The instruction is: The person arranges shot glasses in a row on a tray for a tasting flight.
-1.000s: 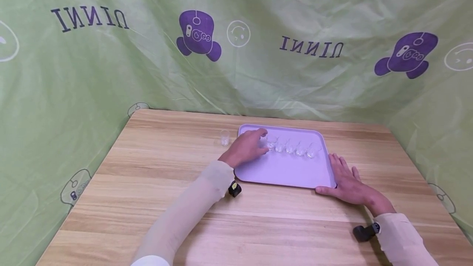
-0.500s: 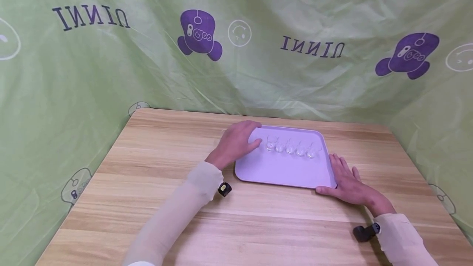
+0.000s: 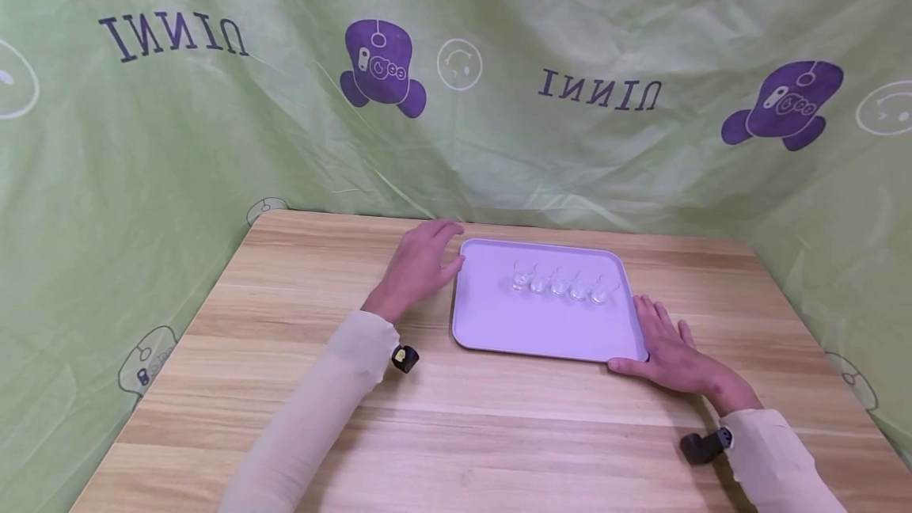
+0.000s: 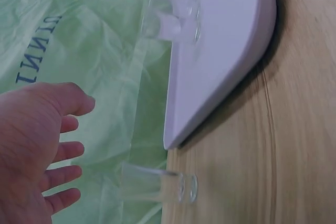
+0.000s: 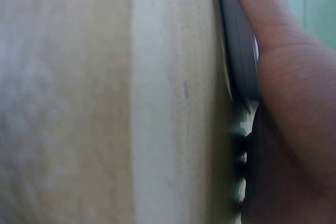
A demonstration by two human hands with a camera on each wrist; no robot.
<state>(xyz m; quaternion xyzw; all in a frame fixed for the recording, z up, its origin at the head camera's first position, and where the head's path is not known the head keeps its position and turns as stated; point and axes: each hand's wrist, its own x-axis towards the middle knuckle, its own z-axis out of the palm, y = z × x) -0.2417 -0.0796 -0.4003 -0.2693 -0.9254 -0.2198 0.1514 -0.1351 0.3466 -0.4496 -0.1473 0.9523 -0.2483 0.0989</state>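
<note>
A lilac tray [image 3: 549, 331] lies on the wooden table, bearing a row of several small clear glasses [image 3: 559, 283]. Off its left edge hovers my left hand [image 3: 416, 266], thumb and fingers apart and holding nothing. In the left wrist view, one more clear glass [image 4: 157, 183] stands on the table beyond the fingertips of that hand, apart from them; in the head view the hand hides it. My right hand [image 3: 670, 351] rests at the tray's near right corner, fingers along the right side and thumb at the front edge.
The wooden table [image 3: 513, 434] reaches back to a green printed curtain [image 3: 499, 157], which also hangs along both sides. A small black camera [image 3: 404, 358] sits on the left wrist and another black camera [image 3: 705, 447] on the right.
My left hand has moved left from the leftmost glass in the row, across the tray's edge, to the lone glass, now hidden in the head view. The right hand and tray have stayed put.
</note>
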